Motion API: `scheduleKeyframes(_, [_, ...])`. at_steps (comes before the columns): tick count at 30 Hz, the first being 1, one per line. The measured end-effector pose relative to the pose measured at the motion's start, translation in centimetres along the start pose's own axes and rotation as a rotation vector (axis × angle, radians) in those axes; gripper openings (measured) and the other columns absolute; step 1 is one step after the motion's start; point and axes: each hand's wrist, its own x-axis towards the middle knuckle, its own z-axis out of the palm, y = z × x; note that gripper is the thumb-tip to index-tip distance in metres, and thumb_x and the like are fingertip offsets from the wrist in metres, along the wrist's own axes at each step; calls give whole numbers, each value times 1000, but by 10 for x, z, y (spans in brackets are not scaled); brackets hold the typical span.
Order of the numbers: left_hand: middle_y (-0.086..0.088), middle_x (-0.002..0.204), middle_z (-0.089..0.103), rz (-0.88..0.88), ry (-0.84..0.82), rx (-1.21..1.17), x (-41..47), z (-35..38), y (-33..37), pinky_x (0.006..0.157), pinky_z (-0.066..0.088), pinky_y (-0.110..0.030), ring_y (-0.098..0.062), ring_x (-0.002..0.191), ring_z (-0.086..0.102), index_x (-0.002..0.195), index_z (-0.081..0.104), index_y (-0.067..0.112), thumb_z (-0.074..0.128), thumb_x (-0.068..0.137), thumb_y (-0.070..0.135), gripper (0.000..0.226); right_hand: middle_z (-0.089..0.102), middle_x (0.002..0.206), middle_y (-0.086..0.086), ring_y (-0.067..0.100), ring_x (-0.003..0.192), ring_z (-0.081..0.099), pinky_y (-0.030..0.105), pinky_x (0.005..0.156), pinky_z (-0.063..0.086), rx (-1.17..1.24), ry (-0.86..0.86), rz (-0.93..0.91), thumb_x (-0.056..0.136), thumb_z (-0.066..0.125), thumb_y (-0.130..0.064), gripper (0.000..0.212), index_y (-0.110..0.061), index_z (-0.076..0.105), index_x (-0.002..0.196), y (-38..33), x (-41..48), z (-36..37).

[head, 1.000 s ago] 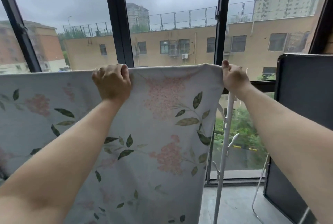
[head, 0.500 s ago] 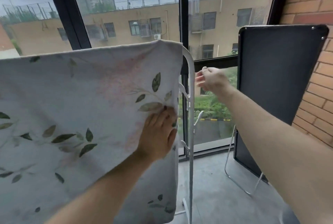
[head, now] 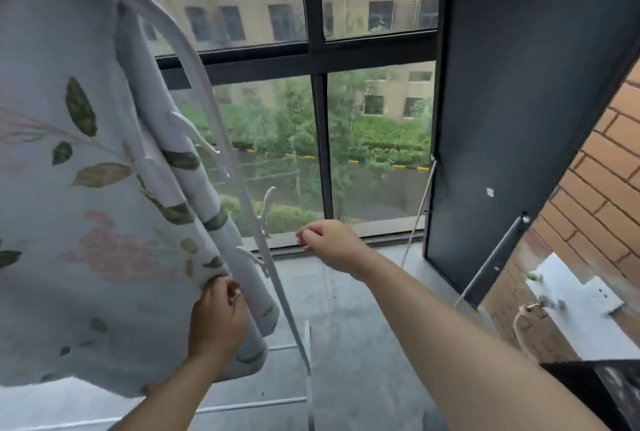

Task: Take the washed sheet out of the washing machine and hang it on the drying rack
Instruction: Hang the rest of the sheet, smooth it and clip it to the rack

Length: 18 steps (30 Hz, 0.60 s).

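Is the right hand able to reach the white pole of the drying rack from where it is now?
Probably yes. The right hand is in open air just right of the rack pole, with nothing between them. The sheet and the left hand gripping it are on the pole's other side.

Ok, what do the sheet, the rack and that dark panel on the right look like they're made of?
The sheet: woven fabric, likely cotton, matte, printed with leaves and pink flowers; it drapes in soft folds. The rack: thin white tube, probably painted or coated metal, smooth with a slight sheen. The dark panel: rigid, flat, matte black; the material is unclear from here.
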Motion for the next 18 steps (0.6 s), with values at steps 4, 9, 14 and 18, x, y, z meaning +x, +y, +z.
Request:
scheduleKeyframes(4, [0, 74, 60, -328, 5, -43, -14, 10, 8, 62, 47, -37, -20, 68, 56, 76, 54, 18, 61, 92, 29, 21, 68, 119, 4, 22, 109, 63, 34, 90, 50, -32, -158, -28, 100, 41, -18, 33, -12, 69, 117, 9, 34, 2])
scheduleKeyframes(9, [-4, 86, 68, -527, -152, 31, -13, 22, -2, 73, 45, -37, -30, 87, 62, 85, 57, 12, 59, 89, 54, 42, 67, 113, 4, 28, 108, 65, 32, 71, 48, -61, -293, -9, 95, 36, -10, 34, -16, 68, 101, 2, 88, 17])
scheduleKeyframes(14, [-14, 119, 67, -560, -271, 24, 7, 38, -9, 85, 43, -34, -33, 113, 59, 110, 59, 9, 55, 95, 47, 40, 65, 101, 7, 26, 105, 64, 22, 66, 44, -145, -416, -32, 96, 43, -7, 27, -16, 69, 98, -12, 135, 29])
scheduleKeyframes(18, [-12, 135, 60, -580, -237, 35, 24, 53, -6, 95, 42, -35, -30, 127, 52, 125, 60, 7, 51, 98, 40, 43, 69, 111, 5, 23, 102, 63, 25, 77, 53, -299, -556, -97, 96, 49, -7, 30, -10, 71, 117, -20, 177, 38])
